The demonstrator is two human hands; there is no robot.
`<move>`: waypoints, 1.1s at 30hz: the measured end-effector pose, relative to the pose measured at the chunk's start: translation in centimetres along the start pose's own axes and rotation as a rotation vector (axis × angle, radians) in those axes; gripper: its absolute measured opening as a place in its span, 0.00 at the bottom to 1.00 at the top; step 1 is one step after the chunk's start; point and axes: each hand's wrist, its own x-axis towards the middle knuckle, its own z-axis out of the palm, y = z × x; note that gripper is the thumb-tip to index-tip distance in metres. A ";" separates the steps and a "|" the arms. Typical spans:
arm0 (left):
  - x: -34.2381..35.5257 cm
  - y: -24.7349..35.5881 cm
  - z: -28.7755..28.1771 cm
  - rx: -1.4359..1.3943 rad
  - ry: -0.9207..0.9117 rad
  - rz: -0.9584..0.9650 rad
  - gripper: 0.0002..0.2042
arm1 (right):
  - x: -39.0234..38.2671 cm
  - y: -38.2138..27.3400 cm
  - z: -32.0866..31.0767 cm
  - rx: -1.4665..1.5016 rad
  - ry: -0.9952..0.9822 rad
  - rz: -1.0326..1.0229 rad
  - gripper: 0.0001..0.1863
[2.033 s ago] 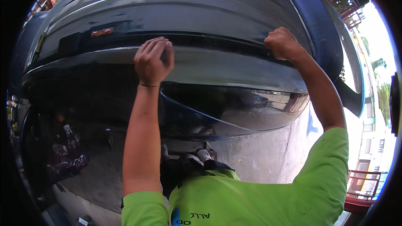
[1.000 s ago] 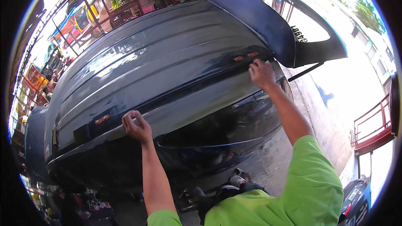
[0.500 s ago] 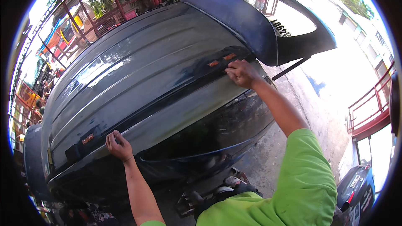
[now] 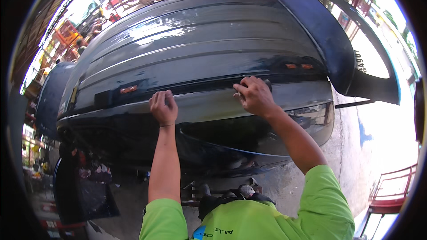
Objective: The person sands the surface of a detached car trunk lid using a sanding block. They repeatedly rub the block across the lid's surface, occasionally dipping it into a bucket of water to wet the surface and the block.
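Note:
A dark, glossy vehicle roof (image 4: pixel 195 49) with long raised ribs spans the view. Along its near side run a black channel and a grey edge strip (image 4: pixel 293 98), with small orange pieces (image 4: pixel 129 88) at both ends. My left hand (image 4: pixel 163 106) rests on the strip, fingers curled down, left of centre. My right hand (image 4: pixel 252 92) is bent over the channel right of centre, fingertips curled. What either hand holds, if anything, is hidden. Below, dark glossy side glass (image 4: pixel 218 135) reflects the surroundings.
A raised blue-black rear hatch (image 4: pixel 338 49) sticks out at right, on a strut. My feet (image 4: pixel 247 190) stand on a dark metal support above concrete. Red railings (image 4: pixel 393 182) edge the right. Behind are red framework, other vehicles and clutter; a loose dark panel (image 4: pixel 84 195) is lower left.
The view has swung about. Over two seconds my right hand has come leftward along the roof edge, nearer my left hand, which stays curled on the edge.

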 end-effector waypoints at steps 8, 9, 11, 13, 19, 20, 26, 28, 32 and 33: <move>0.1 -0.3 0.4 0.015 0.024 0.020 0.08 | -7.6 14.4 -8.0 -0.220 -0.167 0.118 0.14; -0.1 -0.2 0.6 0.009 0.039 0.007 0.08 | -9.1 17.4 -10.0 -0.322 -0.190 0.087 0.15; -0.2 -0.1 0.5 0.009 0.062 0.014 0.09 | -11.1 21.4 -12.5 -0.495 -0.196 0.272 0.17; -0.1 0.1 0.2 0.027 0.048 -0.019 0.09 | -12.1 23.4 -13.6 -0.528 -0.271 0.464 0.15; 0.3 0.0 0.2 0.054 0.065 0.002 0.08 | -11.7 22.8 -11.6 -0.350 -0.156 0.147 0.07; 0.3 0.0 0.2 0.037 0.067 0.020 0.08 | -11.6 22.6 -11.6 -0.418 -0.132 0.266 0.07; -0.2 -0.7 0.3 0.039 0.025 0.017 0.07 | -12.6 23.6 -12.1 -0.517 -0.156 0.278 0.07; -0.3 -0.9 0.4 0.039 0.018 0.006 0.07 | -12.8 24.0 -12.3 -0.636 -0.086 0.350 0.06; -0.5 -0.9 0.7 -0.001 0.006 0.001 0.08 | -13.4 24.1 -12.4 -0.485 -0.118 0.132 0.05; -0.5 -0.9 0.6 -0.001 0.005 -0.007 0.08 | -13.5 24.0 -12.5 -0.554 -0.132 0.267 0.05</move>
